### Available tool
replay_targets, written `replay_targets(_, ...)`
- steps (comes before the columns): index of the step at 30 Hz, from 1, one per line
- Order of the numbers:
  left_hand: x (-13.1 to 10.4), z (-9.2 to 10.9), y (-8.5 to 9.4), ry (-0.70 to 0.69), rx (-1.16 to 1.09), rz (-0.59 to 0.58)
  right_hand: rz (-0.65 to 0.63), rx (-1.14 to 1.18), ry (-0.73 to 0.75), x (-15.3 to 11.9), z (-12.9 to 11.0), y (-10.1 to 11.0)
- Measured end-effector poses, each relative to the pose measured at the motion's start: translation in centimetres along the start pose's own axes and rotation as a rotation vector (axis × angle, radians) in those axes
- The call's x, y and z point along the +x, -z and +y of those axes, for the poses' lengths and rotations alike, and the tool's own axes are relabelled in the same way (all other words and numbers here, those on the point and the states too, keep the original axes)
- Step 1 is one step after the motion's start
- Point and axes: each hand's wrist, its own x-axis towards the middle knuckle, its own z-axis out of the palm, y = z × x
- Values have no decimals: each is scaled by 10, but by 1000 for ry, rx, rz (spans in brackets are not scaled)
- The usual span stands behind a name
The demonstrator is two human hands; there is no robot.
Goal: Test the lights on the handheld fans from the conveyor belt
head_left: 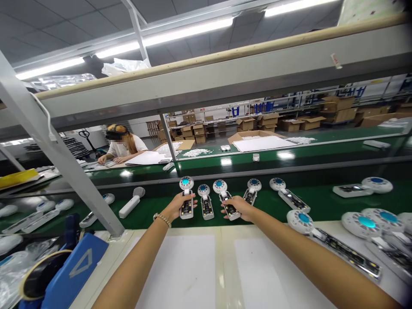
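Observation:
My left hand [175, 207] is closed round the handle of a white round-headed device [186, 183], which has a blue centre in its head and a dark circuit board showing in its handle. In my right hand [243, 207] is a second white round-headed device [220, 186] of the same kind, gripped by its handle and tilted. Between the two hands, another such device [207, 207] lies on the green conveyor belt [170, 198]. Just beyond my right hand lies one more device [254, 185], its handle partly hidden by the hand.
More devices, such as this one [294, 201], lie along the belt and on the worktable [222, 274] at right. A blue bin [75, 268] and a slanting metal post [69, 150] stand at left. Across the belt sits a co-worker [128, 143]. A shelf beam [199, 88] crosses overhead.

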Motion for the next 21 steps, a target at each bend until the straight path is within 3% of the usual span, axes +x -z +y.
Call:
replay_targets(3,-26,-18,-35,-47,-103,-107,-27,109,52,-37,15,5)
replay_targets(6,-50,-51,-72,-44,-198,-185,-51,209,83,-71,36,11)
replay_targets(9,-66,-79,-94,-22,-265,-244,-85,353,103,-91,51,16)
replay_targets(12,-73,-88,-99,-33,-258,-271,-86,411,136,-96,55,19)
replay_targets(21,-76,-82,-97,-21,-234,-311,-98,307,189,-94,58,14)
